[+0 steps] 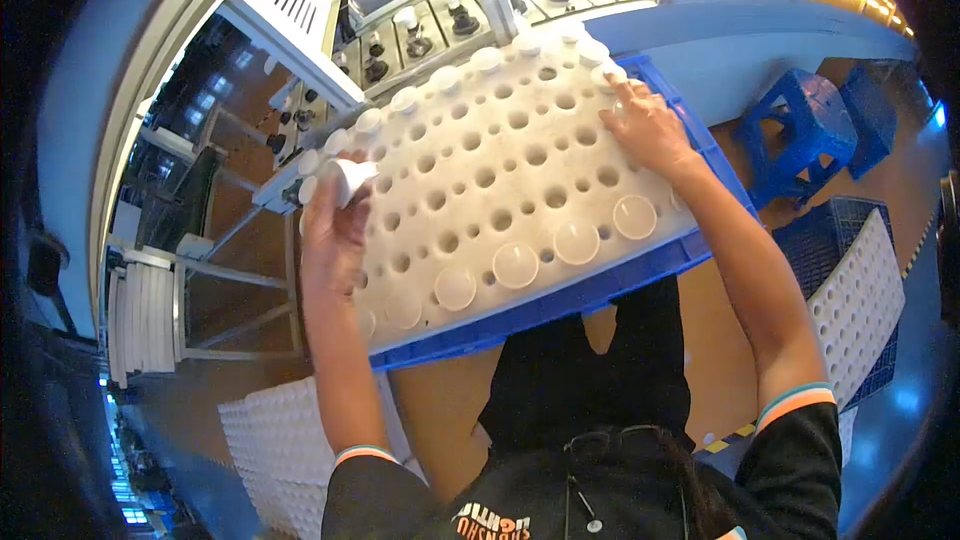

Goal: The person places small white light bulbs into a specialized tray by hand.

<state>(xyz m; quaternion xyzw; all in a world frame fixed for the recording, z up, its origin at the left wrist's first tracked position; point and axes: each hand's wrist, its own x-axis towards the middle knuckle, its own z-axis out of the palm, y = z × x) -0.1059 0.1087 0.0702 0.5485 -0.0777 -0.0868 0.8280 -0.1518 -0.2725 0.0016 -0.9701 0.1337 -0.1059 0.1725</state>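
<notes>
My left hand (335,240) is closed around a white light bulb (350,180), holding it above the left side of a white foam tray (510,155) with rows of round holes. My right hand (650,130) reaches over the tray's far right corner. Its fingertips touch a white bulb (604,71) there, and the thumb lies apart from it on the foam. More white bulbs (404,100) line the far and left edges. Along the near edge sits a row of translucent domes (515,265).
Beneath the foam is a blue crate (560,305). Behind it stands a metal-framed machine with black-and-metal sockets (465,20). Blue stools (805,130) are on the right. More perforated foam sheets lie at lower right (858,300) and lower left (290,450).
</notes>
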